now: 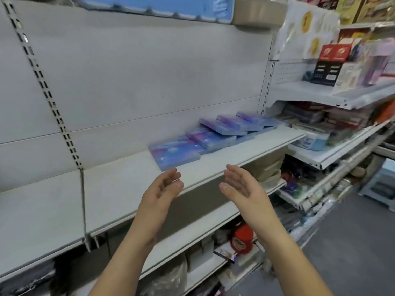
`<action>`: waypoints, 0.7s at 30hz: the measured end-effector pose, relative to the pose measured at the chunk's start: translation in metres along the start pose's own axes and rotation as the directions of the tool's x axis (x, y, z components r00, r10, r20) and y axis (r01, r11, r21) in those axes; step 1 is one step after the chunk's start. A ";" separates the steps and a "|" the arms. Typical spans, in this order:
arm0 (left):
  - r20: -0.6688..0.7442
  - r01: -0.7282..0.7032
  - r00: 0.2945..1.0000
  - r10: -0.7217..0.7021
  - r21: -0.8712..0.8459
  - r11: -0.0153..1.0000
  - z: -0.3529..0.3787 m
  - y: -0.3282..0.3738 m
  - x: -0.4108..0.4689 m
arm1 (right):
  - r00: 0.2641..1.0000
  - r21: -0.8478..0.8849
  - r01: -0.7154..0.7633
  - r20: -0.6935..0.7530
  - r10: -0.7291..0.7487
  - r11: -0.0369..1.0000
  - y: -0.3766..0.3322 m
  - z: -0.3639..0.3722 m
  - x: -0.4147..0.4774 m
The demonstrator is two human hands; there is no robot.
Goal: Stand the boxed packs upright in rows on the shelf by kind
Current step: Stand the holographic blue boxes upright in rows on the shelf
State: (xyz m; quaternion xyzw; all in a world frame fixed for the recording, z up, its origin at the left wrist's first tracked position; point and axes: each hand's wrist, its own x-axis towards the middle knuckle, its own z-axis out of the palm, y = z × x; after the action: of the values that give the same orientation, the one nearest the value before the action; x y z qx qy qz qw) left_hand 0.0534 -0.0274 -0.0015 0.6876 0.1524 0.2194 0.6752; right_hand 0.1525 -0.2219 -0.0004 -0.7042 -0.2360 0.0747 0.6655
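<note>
**A:** Which step is this?

**B:** The very start, I'd say. The packs (215, 134) all lie flat, overlapping in a loose heap on the shelf (115, 189). They sit beyond both hands and trail off to the right. None stands upright.

**A:** And the hands?

**B:** Both are empty. The left hand (162, 189) and right hand (240, 186) are raised side by side with a gap between them. The palms face each other and the fingers are relaxed and wide. Neither touches anything.

**A:** What's closest?

**B:** The nearest pack (175, 153), just past the left hand's fingertips. The view is blurred, so I cannot tell whether there is more than one kind.

**A:** Next move?

**B:** Probably to reach forward, take that pack by its edges and tip it upright. It could go on the bare shelf to the left of the hands. Its far edge may be tucked under the next pack, so it might need sliding free first.
</note>
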 end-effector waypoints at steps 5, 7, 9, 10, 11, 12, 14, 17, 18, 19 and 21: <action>-0.046 0.031 0.999 -0.029 0.027 0.999 0.038 0.002 0.047 | 1.000 -0.015 0.000 0.015 0.000 1.000 0.010 -0.048 0.055; -0.051 0.045 0.998 -0.044 0.026 0.999 0.052 0.002 0.073 | 1.000 -0.025 0.002 0.006 -0.002 1.000 0.016 -0.061 0.081; -0.047 0.048 0.998 -0.047 0.024 0.999 0.066 -0.001 0.103 | 1.000 -0.041 0.006 -0.015 -0.006 0.999 0.023 -0.073 0.108; -0.048 0.048 0.998 -0.047 0.022 0.999 0.073 -0.002 0.118 | 1.000 -0.049 0.002 -0.023 -0.003 0.999 0.027 -0.078 0.122; -0.053 0.048 0.997 -0.047 0.022 0.999 0.079 -0.004 0.134 | 1.000 -0.057 -0.005 -0.031 0.004 0.998 0.030 -0.082 0.135; -0.058 0.047 0.997 -0.046 0.025 0.999 0.084 -0.005 0.150 | 0.999 -0.065 -0.011 -0.033 0.009 0.998 0.033 -0.086 0.149; -0.066 0.063 0.996 -0.061 0.033 0.997 0.093 -0.006 0.180 | 1.000 -0.095 -0.022 -0.005 0.022 0.995 0.036 -0.095 0.178; -0.055 0.091 0.994 -0.090 0.028 0.995 0.104 -0.006 0.217 | 1.000 -0.124 -0.017 0.006 0.018 0.992 0.036 -0.108 0.221; -0.054 0.104 0.993 -0.102 0.034 0.994 0.109 -0.006 0.228 | 1.000 -0.127 -0.015 -0.008 0.014 0.992 0.037 -0.113 0.235; -0.061 0.118 0.991 -0.115 0.044 0.992 0.113 -0.005 0.240 | 1.000 -0.124 -0.014 -0.022 0.012 0.992 0.038 -0.118 0.248; -0.087 0.144 0.987 -0.139 0.064 0.987 0.121 -0.005 0.260 | 1.000 -0.108 -0.012 -0.028 0.009 0.994 0.043 -0.128 0.273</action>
State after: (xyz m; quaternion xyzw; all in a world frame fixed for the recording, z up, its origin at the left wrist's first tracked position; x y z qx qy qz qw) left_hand 0.3384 0.0000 0.0197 0.6887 0.2361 0.1934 0.6577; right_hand 0.4554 -0.2196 0.0278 -0.7414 -0.2268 0.0558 0.6291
